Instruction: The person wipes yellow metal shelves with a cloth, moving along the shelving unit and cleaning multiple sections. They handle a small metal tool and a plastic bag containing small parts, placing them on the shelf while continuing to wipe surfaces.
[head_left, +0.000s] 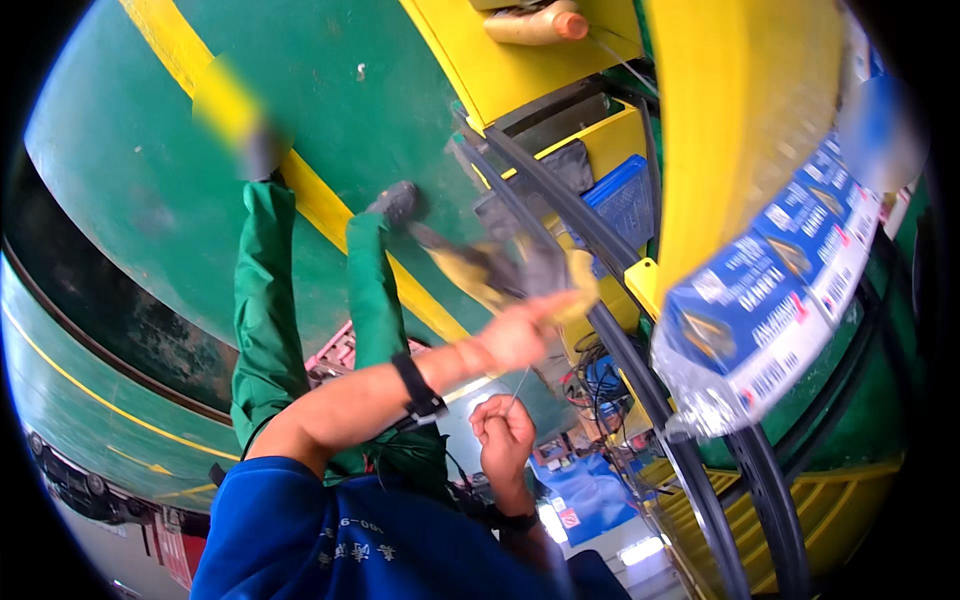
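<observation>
My left hand [522, 335], with a black watch on its wrist, reaches across in front of me. It is smeared by motion, its fingers at the yellow cuff of grey-and-yellow work gloves [540, 262]. The gloves are blurred too, hanging beside the black rail of a yellow cart. Lower down, my right hand [504, 440] is closed in a pinch. From its fingertips a thin pale strand [519, 385] runs up toward the left hand; its far end is hidden.
The yellow cart frame [500, 60] carries black rails [640, 370]. Inside lie a blue case [618, 195] and tangled cables [597, 380]. Plastic-wrapped blue-and-white packages [760, 290] sit at the right. A tan roll with an orange end [540, 25] lies on top. Yellow line [320, 205] crosses the green floor.
</observation>
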